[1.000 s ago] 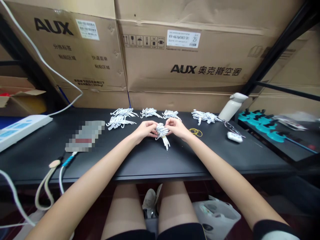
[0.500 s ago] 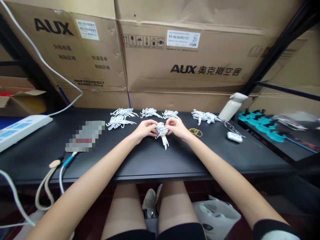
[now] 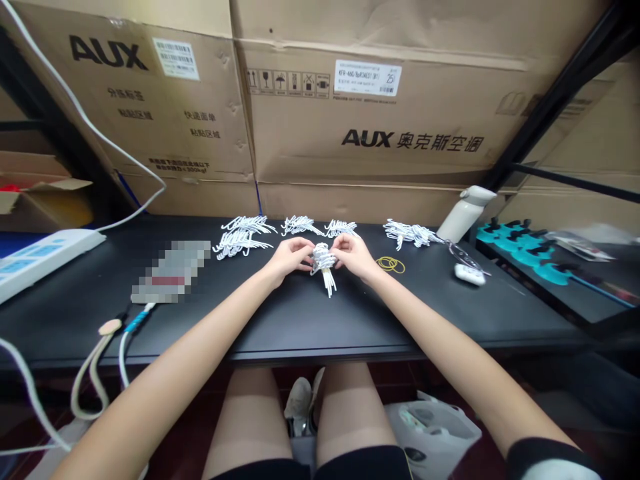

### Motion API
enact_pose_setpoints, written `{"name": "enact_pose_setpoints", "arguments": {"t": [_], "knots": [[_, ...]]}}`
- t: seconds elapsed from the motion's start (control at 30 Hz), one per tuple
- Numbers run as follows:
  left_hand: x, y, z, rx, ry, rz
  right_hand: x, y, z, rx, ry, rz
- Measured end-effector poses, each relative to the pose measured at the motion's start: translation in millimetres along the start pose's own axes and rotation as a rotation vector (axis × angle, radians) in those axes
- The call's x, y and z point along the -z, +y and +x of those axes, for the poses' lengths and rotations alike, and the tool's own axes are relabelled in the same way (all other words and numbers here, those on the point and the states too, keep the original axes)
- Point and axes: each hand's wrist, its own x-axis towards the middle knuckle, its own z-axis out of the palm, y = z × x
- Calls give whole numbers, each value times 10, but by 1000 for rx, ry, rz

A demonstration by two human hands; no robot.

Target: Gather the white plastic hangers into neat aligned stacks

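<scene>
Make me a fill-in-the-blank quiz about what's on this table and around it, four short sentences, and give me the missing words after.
1. The left hand and right hand have their fingers on a bundle whose colour is ____.
2. The thin bands lying loose on the table are coloured ____.
3. From the person's seat, the bottle is to the ____ of the bundle.
4. The largest Latin letters on the cardboard spell ____.

Missing words: white; yellow; right; AUX.
</scene>
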Motion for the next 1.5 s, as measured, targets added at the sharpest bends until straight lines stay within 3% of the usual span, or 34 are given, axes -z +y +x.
{"name": "enact_pose_setpoints", "arguments": {"t": [1.13, 1.5], "knots": [[-11, 42, -26, 54, -23, 36, 7, -7, 6, 3, 5, -60], [-4, -18, 8, 16, -57, 179, 18, -5, -17, 43, -14, -137]]}}
